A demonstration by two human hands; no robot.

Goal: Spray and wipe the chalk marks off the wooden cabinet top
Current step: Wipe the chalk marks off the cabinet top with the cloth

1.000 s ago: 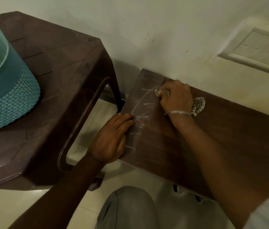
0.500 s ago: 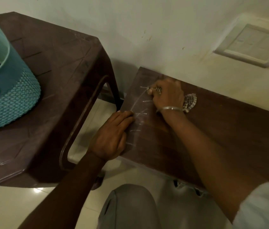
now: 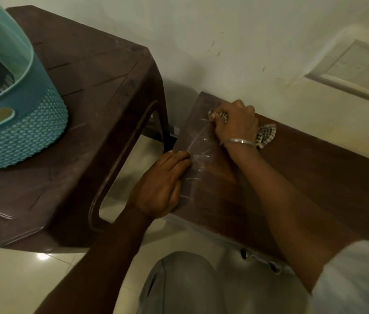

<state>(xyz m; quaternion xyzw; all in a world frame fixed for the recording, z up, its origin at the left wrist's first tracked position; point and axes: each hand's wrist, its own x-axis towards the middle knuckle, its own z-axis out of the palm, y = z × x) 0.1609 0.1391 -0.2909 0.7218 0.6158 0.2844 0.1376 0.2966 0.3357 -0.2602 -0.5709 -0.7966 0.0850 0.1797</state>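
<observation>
Gripping a checked cloth (image 3: 267,135) in curled fingers (image 3: 226,108), the right hand (image 3: 235,124) is pressing it onto the cabinet top (image 3: 315,182) at the far left corner, close to the wall (image 3: 201,41); a bangle (image 3: 239,141) is sitting on that wrist. The left hand (image 3: 159,186) is lying flat with straight fingers (image 3: 179,159) on the top's left edge, holding nothing. Chalk marks (image 3: 198,156) are showing as pale lines between the two hands. A brown stool (image 3: 83,105) is standing just beside the cabinet, carrying a teal basket (image 3: 20,137).

One cloth (image 3: 267,134), one basket (image 3: 22,134), one stool (image 3: 92,91).
</observation>
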